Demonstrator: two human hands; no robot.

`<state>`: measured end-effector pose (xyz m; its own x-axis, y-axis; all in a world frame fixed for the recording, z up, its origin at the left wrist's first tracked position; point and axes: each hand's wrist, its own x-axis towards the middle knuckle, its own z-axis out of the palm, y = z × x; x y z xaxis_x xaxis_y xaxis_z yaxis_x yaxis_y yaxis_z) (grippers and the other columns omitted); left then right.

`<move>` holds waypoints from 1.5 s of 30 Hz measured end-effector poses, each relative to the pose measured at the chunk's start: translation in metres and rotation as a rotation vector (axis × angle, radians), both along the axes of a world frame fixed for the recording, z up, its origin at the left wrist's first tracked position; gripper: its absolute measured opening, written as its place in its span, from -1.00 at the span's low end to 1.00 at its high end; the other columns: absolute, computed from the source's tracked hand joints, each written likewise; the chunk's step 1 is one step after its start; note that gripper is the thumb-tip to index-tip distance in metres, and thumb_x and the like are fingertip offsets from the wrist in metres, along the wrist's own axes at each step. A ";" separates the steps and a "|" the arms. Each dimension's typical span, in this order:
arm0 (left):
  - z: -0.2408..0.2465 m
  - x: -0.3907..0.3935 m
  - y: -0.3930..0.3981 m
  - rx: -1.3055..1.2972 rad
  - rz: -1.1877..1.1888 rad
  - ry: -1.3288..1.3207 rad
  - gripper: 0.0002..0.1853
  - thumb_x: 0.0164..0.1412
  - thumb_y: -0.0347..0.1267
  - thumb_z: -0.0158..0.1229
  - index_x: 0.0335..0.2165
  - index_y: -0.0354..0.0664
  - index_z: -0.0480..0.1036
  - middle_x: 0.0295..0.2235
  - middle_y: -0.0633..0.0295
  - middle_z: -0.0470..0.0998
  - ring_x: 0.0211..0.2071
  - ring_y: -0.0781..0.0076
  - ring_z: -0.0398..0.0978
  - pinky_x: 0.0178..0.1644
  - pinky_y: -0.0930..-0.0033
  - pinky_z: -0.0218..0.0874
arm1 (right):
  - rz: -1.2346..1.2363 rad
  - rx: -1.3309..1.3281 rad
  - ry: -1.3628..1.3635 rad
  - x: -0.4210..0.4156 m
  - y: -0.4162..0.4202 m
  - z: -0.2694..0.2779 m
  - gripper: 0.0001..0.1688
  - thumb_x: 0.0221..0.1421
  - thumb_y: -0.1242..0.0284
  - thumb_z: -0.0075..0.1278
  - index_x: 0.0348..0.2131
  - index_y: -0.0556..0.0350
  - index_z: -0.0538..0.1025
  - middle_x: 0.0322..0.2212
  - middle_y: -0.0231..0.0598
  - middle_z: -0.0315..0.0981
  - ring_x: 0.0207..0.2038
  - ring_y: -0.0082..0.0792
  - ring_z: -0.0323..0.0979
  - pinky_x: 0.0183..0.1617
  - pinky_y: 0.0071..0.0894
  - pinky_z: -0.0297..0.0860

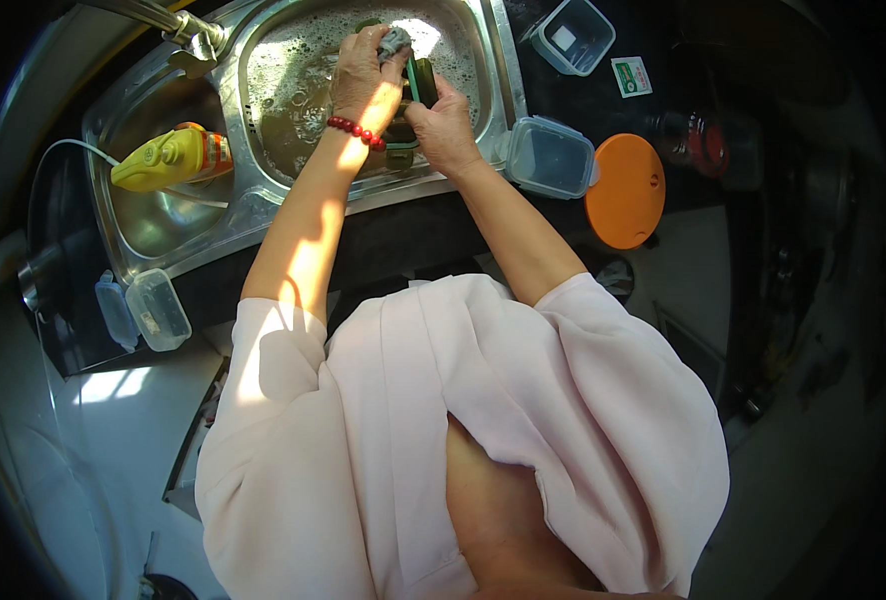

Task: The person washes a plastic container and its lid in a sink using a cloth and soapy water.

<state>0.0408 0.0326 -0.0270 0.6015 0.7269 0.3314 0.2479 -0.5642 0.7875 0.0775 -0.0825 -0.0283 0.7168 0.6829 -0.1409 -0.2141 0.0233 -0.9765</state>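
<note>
Over the soapy water of the steel sink basin, my left hand grips a wet grey cloth or scrubber. A red bead bracelet circles that wrist. My right hand holds a dark item with a light green edge, perhaps a container or its lid; its full shape is hidden by my hands and the water. The cloth is close against the top of this item. Beneath my hands, another green-edged piece shows partly in the murky water. Foam covers much of the surface.
A yellow detergent bottle lies in the smaller left basin, near the faucet. Clear plastic containers and a clear lid line the right counter, with a packet and an orange round lid. Another clear container stands front left.
</note>
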 end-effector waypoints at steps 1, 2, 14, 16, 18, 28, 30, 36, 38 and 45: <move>-0.005 0.005 0.001 0.022 0.083 0.013 -0.74 -0.05 -0.32 0.20 -0.33 -0.17 0.43 -0.35 0.06 0.46 -0.33 0.12 0.44 -0.27 0.27 0.26 | 0.010 0.030 0.084 0.001 0.001 0.002 -0.66 -0.20 0.69 -0.19 -0.30 0.29 0.41 -0.46 -0.38 0.40 -0.43 -0.63 0.30 -0.31 -0.63 0.29; -0.013 0.008 0.008 -0.045 0.137 0.062 -0.74 -0.05 -0.29 0.18 -0.33 -0.13 0.42 -0.34 0.06 0.45 -0.32 0.10 0.43 -0.27 0.22 0.26 | 0.006 0.039 0.066 0.000 0.002 0.002 -0.66 -0.19 0.69 -0.19 -0.30 0.29 0.42 -0.47 -0.39 0.40 -0.43 -0.64 0.30 -0.31 -0.63 0.29; -0.045 -0.002 0.003 -0.142 0.283 0.169 -0.76 -0.06 -0.31 0.16 -0.39 -0.21 0.39 -0.35 0.02 0.40 -0.31 0.05 0.39 -0.25 0.16 0.23 | -0.059 0.023 0.118 -0.012 -0.008 -0.011 -0.64 -0.17 0.70 -0.18 -0.26 0.27 0.42 -0.45 -0.43 0.40 -0.43 -0.64 0.29 -0.32 -0.64 0.28; -0.029 -0.001 -0.008 -0.067 0.149 0.039 -0.77 -0.08 -0.34 0.16 -0.39 -0.19 0.39 -0.36 0.07 0.37 -0.31 0.06 0.37 -0.26 0.18 0.23 | -0.047 -0.037 0.000 -0.007 -0.006 -0.022 -0.64 -0.18 0.70 -0.19 -0.27 0.26 0.42 -0.47 -0.42 0.39 -0.43 -0.63 0.29 -0.32 -0.62 0.27; -0.020 0.005 -0.021 0.078 0.013 -0.085 -0.79 -0.07 -0.36 0.16 -0.41 -0.20 0.38 -0.42 0.06 0.38 -0.36 0.08 0.36 -0.30 0.21 0.21 | -0.074 -0.027 -0.043 -0.003 0.000 -0.027 -0.66 -0.18 0.69 -0.19 -0.29 0.24 0.42 -0.51 -0.42 0.37 -0.44 -0.61 0.26 -0.34 -0.60 0.26; -0.047 -0.014 0.018 -0.380 0.218 0.000 -0.81 -0.09 -0.38 0.20 -0.43 -0.21 0.42 -0.53 0.15 0.47 -0.54 0.30 0.41 -0.43 0.32 0.24 | -0.114 -0.002 0.104 -0.002 -0.014 -0.014 -0.69 -0.19 0.69 -0.19 -0.33 0.29 0.42 -0.47 -0.37 0.41 -0.43 -0.59 0.33 -0.31 -0.59 0.31; -0.045 -0.025 0.028 -0.473 0.256 -0.106 -0.78 -0.06 -0.39 0.19 -0.38 -0.28 0.43 -0.52 0.14 0.49 -0.55 0.42 0.41 -0.42 0.40 0.24 | -0.140 -0.035 0.090 0.005 -0.019 -0.013 -0.71 -0.18 0.68 -0.19 -0.34 0.28 0.42 -0.47 -0.38 0.40 -0.44 -0.58 0.33 -0.31 -0.60 0.31; -0.058 -0.061 0.044 -0.252 0.102 0.348 -0.70 0.03 -0.32 0.10 -0.24 -0.21 0.41 -0.38 0.11 0.50 -0.32 0.20 0.45 -0.20 0.22 0.25 | -0.232 -0.051 0.030 0.020 -0.030 -0.008 -0.75 -0.09 0.64 -0.10 -0.30 0.27 0.40 -0.42 -0.34 0.40 -0.41 -0.59 0.34 -0.28 -0.59 0.32; -0.055 -0.071 0.040 -0.099 -0.011 0.665 -0.68 0.05 -0.27 0.06 -0.18 -0.08 0.40 -0.27 0.12 0.48 -0.19 0.15 0.41 -0.09 -0.03 0.16 | -0.193 -0.153 -0.236 0.022 -0.027 0.002 -0.69 -0.04 0.58 -0.07 -0.21 0.27 0.38 -0.40 -0.35 0.41 -0.39 -0.59 0.32 -0.27 -0.59 0.31; 0.018 -0.105 0.028 0.010 0.194 0.254 -0.86 0.04 -0.31 0.06 -0.41 -0.08 0.49 -0.51 0.14 0.52 -0.43 0.14 0.50 -0.36 0.25 0.31 | -0.041 -0.136 -0.691 0.023 -0.003 0.025 -0.62 -0.12 0.69 -0.09 -0.19 0.26 0.37 -0.41 -0.10 0.44 -0.37 -0.18 0.46 -0.30 -0.35 0.37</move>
